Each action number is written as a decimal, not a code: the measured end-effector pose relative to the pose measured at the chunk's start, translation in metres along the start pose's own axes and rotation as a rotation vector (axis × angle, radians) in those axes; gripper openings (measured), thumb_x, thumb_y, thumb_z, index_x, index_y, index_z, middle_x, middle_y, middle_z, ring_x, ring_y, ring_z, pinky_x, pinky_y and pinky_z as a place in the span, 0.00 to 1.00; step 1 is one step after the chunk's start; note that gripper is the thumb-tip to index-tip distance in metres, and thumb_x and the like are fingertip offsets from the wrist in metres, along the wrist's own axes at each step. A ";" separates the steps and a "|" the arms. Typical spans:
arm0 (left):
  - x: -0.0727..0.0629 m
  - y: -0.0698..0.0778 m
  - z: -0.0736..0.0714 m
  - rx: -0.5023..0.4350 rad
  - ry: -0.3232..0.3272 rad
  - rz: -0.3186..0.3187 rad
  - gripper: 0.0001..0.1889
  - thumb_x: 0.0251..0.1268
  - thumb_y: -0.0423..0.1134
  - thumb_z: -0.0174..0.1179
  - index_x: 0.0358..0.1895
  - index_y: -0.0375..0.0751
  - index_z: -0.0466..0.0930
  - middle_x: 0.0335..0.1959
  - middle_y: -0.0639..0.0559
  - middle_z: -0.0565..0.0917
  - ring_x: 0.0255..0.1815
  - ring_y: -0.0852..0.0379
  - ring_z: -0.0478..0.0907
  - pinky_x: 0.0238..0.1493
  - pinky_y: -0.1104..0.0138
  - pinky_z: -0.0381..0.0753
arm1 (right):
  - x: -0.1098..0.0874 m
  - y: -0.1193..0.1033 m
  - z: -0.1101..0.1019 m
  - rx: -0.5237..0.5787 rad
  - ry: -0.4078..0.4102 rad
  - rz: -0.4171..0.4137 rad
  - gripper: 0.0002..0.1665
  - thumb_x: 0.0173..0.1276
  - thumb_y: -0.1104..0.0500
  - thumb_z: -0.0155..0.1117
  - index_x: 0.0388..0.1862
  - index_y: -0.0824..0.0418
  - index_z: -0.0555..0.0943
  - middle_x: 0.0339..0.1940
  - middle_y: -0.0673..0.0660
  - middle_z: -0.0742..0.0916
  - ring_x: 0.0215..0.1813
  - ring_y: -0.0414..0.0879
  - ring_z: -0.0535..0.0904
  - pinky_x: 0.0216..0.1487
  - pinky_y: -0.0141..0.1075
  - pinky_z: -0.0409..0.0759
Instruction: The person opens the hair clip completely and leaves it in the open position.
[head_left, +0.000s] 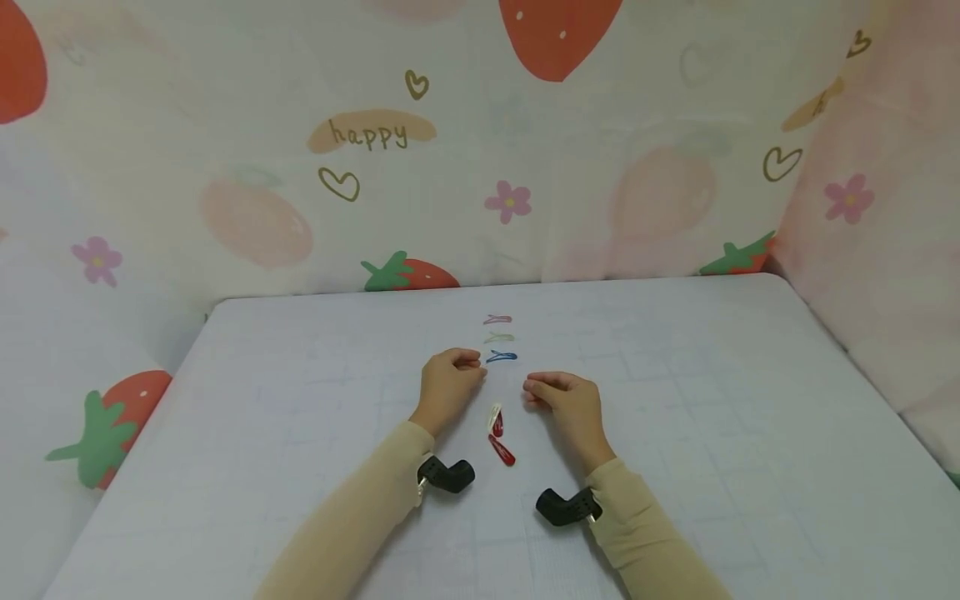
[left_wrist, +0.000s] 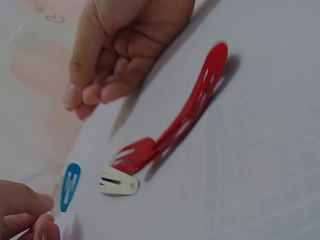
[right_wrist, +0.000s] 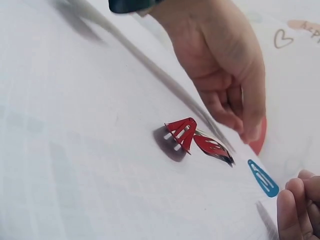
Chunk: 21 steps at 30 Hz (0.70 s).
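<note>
A blue snap hair clip lies between my two hands. Beside its left end is my left hand, fingers loosely bent, with no clip visible in them. My right hand hovers right of the blue clip, thumb and fingers bent close together; nothing shows between them. Nearer to me lie a cream clip and a red clip, overlapping. Another red clip touches or nearly touches that pair. Beyond the blue clip rest a pale green clip and a pink clip.
All the clips lie on a white-covered table. A patterned cloth backdrop rises behind its far edge. A black wrist camera sticks inward from the left sleeve, and another black camera from the right one.
</note>
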<state>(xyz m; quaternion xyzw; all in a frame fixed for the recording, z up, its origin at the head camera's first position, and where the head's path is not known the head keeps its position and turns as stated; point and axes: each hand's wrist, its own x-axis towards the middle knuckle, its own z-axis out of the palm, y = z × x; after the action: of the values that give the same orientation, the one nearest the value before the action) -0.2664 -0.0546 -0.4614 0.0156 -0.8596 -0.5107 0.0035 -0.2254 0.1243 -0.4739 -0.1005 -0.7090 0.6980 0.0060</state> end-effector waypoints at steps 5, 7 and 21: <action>-0.016 0.001 -0.008 -0.007 -0.031 -0.022 0.11 0.60 0.35 0.66 0.45 0.36 0.86 0.38 0.46 0.89 0.40 0.55 0.82 0.43 0.67 0.79 | -0.002 -0.001 0.002 -0.010 0.016 0.005 0.11 0.67 0.65 0.66 0.45 0.70 0.86 0.36 0.59 0.90 0.30 0.38 0.85 0.38 0.28 0.84; -0.023 0.003 -0.009 -0.009 -0.049 -0.020 0.11 0.61 0.35 0.66 0.45 0.37 0.86 0.38 0.46 0.89 0.39 0.56 0.82 0.42 0.68 0.79 | -0.002 -0.002 0.002 -0.007 0.021 0.003 0.11 0.67 0.65 0.66 0.45 0.70 0.86 0.36 0.58 0.91 0.30 0.38 0.85 0.38 0.27 0.84; -0.054 0.000 -0.006 0.014 -0.033 -0.018 0.15 0.56 0.35 0.70 0.46 0.32 0.83 0.39 0.44 0.86 0.39 0.55 0.81 0.45 0.62 0.81 | -0.002 0.000 0.003 0.031 -0.023 -0.012 0.11 0.66 0.68 0.66 0.45 0.74 0.84 0.33 0.56 0.90 0.30 0.38 0.84 0.38 0.28 0.84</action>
<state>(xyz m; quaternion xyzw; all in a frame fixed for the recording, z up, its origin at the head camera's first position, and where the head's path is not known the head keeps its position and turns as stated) -0.2118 -0.0586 -0.4580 0.0147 -0.8630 -0.5048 -0.0155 -0.2239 0.1209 -0.4736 -0.0880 -0.6989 0.7098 0.0035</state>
